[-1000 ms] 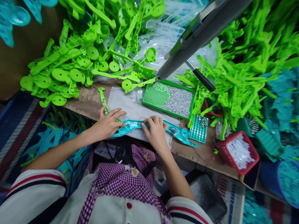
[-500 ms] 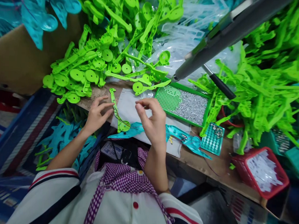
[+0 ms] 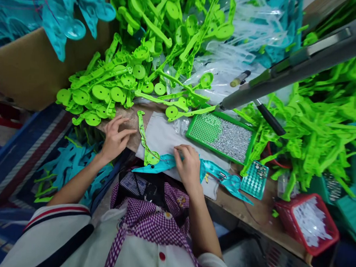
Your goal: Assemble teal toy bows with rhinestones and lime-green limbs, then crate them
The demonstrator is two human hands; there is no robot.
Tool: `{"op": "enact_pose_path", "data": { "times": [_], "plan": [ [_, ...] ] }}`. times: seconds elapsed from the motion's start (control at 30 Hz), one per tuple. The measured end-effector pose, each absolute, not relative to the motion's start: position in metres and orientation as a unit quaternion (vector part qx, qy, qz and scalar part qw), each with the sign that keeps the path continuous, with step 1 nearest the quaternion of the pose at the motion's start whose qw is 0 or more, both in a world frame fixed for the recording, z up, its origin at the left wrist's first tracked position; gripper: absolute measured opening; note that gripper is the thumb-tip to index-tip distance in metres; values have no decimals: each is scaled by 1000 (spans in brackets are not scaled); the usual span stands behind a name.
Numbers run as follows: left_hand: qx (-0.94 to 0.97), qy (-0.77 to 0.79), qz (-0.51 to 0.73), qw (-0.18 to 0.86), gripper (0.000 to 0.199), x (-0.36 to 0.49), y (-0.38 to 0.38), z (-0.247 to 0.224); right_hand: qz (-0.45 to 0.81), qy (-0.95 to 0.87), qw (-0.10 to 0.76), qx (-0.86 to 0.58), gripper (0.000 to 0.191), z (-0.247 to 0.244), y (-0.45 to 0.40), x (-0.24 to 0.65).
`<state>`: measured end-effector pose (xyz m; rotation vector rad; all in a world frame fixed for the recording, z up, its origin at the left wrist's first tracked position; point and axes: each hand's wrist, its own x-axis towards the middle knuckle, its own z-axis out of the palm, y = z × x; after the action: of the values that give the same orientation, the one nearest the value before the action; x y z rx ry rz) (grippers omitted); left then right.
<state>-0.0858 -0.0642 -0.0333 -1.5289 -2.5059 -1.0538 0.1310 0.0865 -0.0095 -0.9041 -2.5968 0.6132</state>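
My left hand (image 3: 116, 139) hovers by the bench edge, fingers spread and holding nothing. Just right of it lies a slim lime-green plastic arm with a round disc end (image 3: 142, 132), its disc against a long turquoise plastic part (image 3: 155, 164). Over the middle of that turquoise part is my right hand (image 3: 189, 165), with thumb and forefinger tips together in a pinch. Whatever sits between those tips is too small to make out. A thin dark wire runs from the green disc toward my right hand. Beneath these parts a pale grey cloth (image 3: 158, 126) is spread.
A green tray (image 3: 222, 135) of small metal pins and a turquoise tray (image 3: 255, 179) of round bits lie rightward. A grey screwdriver-like tool (image 3: 275, 76) slants above. Green parts (image 3: 109, 81) are heaped behind. A red basket (image 3: 312, 224) holds white pieces; a blue crate (image 3: 26, 158) stands left.
My right hand has come down from above the cloth onto the turquoise part. My left hand stays open near the green arm. The whole view has shifted slightly.
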Motion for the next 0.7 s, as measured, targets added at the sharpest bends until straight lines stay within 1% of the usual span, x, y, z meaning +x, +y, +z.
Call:
{"op": "enact_pose_path", "data": {
  "times": [0.1, 0.23, 0.4, 0.5, 0.6, 0.7],
  "plan": [
    [-486, -805, -340, 24, 28, -81, -65, -38, 158, -920, 155, -322, 23, -5, 95, 131],
    [-467, -807, -359, 44, 25, -73, -72, -38, 94, -903, 177, -379, 22, 2, 106, 116],
    [-438, -814, -379, 36, 16, -63, -74, -36, 124, -907, 192, -354, 19, -3, 124, 83],
    [-451, -804, -386, 41, 16, -54, -70, -34, 141, -908, 185, -348, 23, -5, 131, 73],
    [-474, -782, -399, 64, 16, -48, -63, -26, 147, -907, 178, -352, 22, 3, 131, 79],
    [-533, -751, -390, 26, 20, -46, -48, -13, 156, -900, 171, -370, 22, 16, 125, 92]
  ]
}}
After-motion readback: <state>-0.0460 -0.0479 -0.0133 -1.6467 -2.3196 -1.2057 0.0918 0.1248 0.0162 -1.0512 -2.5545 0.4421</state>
